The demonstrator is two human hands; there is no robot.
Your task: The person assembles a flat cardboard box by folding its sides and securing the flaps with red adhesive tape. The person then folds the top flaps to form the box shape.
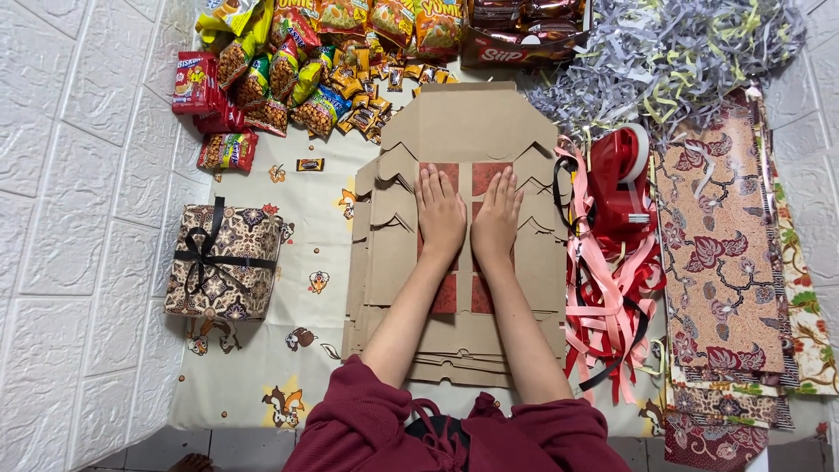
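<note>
Hands, left [440, 212] and right [496, 216], are pressing open-palmed, side by side, flattening stacked cardboard box blanks [461, 131] beside ribbons [612, 297].

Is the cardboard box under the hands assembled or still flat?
Flat. The cardboard box blank lies unfolded on a stack of others, flaps spread, with the left hand and right hand resting palm-down on it.
</note>
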